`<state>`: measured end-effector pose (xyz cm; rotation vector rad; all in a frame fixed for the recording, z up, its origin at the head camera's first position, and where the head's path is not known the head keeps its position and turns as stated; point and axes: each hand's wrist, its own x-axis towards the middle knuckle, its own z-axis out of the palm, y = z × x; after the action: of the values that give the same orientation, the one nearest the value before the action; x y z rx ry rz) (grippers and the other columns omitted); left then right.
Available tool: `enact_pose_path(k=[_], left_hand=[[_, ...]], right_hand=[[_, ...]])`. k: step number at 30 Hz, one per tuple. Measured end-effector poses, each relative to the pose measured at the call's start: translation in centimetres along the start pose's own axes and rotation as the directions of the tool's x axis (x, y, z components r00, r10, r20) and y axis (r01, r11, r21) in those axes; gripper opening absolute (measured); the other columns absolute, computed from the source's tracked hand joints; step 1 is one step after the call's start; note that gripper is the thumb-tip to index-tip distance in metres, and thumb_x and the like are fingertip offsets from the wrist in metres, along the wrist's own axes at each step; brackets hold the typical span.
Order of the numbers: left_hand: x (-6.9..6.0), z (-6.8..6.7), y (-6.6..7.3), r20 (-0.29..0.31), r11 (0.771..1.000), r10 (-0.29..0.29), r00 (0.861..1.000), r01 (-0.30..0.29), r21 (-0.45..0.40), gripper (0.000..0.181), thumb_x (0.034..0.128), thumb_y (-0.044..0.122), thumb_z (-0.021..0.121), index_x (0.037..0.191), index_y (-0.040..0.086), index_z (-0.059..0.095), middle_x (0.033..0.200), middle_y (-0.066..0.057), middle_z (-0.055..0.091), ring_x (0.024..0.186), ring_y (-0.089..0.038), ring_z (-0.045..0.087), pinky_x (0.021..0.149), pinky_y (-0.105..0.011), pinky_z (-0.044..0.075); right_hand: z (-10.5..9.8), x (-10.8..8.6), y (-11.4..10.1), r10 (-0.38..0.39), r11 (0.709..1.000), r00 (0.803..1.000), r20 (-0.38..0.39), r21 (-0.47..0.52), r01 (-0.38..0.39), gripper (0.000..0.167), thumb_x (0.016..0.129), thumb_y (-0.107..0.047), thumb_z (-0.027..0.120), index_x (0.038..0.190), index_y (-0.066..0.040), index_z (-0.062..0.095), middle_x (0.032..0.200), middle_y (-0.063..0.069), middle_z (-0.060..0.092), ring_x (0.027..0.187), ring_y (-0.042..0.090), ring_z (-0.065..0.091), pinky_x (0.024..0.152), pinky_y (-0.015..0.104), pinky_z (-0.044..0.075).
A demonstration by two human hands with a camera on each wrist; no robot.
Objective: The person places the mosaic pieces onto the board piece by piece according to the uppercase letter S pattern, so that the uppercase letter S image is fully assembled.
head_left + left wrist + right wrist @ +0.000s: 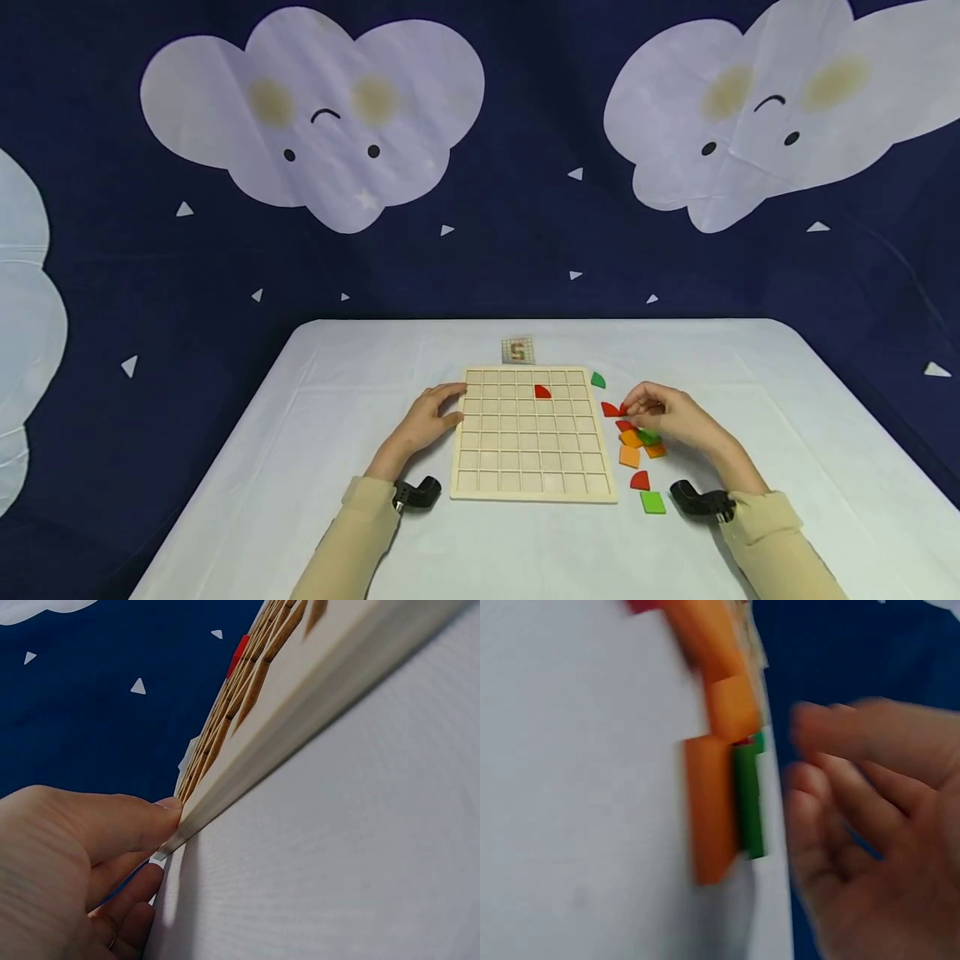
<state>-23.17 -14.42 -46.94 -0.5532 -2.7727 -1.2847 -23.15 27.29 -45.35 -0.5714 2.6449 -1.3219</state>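
A pale wooden grid board [534, 460] lies on the table, with a red quarter-circle tile [542, 392] in a cell near its back edge. My left hand [424, 423] touches the board's left edge; in the left wrist view its fingertips meet the board's rim [247, 761]. Beside the board's right edge, my right hand [675, 414] has its bent fingertips close to red tiles [611, 410]. No tile shows between those fingers in the blurred right wrist view. Orange tiles [629, 457] and a green tile [648, 437] lie below that hand.
Behind the board stands a small patterned card [517, 350]. A dark green tile [597, 380] lies by the back right corner. Nearer the front are a red quarter-circle [640, 481] and a light green square [652, 502]. White cloth covers the table [375, 367].
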Motion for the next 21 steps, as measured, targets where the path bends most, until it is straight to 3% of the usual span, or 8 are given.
enact_pose_path(k=[4,7,12,21], left_hand=[[-0.1,0.0,0.0,-0.002,1.0,0.005,1.0,-0.005,-0.005,0.048,0.0862,0.007,0.065,0.132,0.003,0.053,0.136,-0.014,0.05,0.128,-0.032,0.04,0.107,-0.049,0.028],[-0.1,0.0,-0.2,0.001,1.0,0.004,1.0,-0.004,-0.003,0.048,0.0868,0.008,0.065,0.133,0.003,0.052,0.137,-0.013,0.049,0.129,-0.032,0.039,0.108,-0.048,0.028],[-0.1,0.0,-0.3,0.004,1.0,0.007,1.0,-0.007,0.005,0.048,0.0869,0.008,0.065,0.133,0.004,0.052,0.137,-0.013,0.049,0.129,-0.032,0.039,0.108,-0.048,0.028],[-0.2,0.2,-0.3,0.003,1.0,0.005,1.0,-0.005,0.002,0.049,0.0866,0.007,0.065,0.133,0.004,0.052,0.136,-0.012,0.05,0.128,-0.031,0.04,0.108,-0.048,0.028]], right_hand=[[-0.1,-0.6,-0.7,-0.052,0.999,0.982,0.18,-0.002,0.053,0.021,0.083,-0.001,0.066,0.101,-0.007,0.058,0.099,0.005,0.062,0.088,0.018,0.055,0.073,0.024,0.049],[0.1,-1.0,-0.8,-0.116,0.992,0.969,0.217,-0.03,0.126,0.028,0.079,0.006,0.063,0.102,-0.009,0.058,0.105,0.005,0.062,0.094,0.017,0.055,0.075,0.024,0.049],[0.6,-1.4,-0.4,-0.16,0.978,0.973,0.167,-0.107,0.179,0.028,0.08,0.001,0.068,0.101,-0.016,0.06,0.105,-0.002,0.061,0.098,0.014,0.056,0.086,0.025,0.048],[0.8,-1.0,-0.5,-0.088,0.976,0.996,-0.012,-0.2,0.084,0.022,0.082,-0.009,0.071,0.103,-0.012,0.062,0.101,-0.002,0.062,0.091,0.018,0.058,0.079,0.031,0.051]])
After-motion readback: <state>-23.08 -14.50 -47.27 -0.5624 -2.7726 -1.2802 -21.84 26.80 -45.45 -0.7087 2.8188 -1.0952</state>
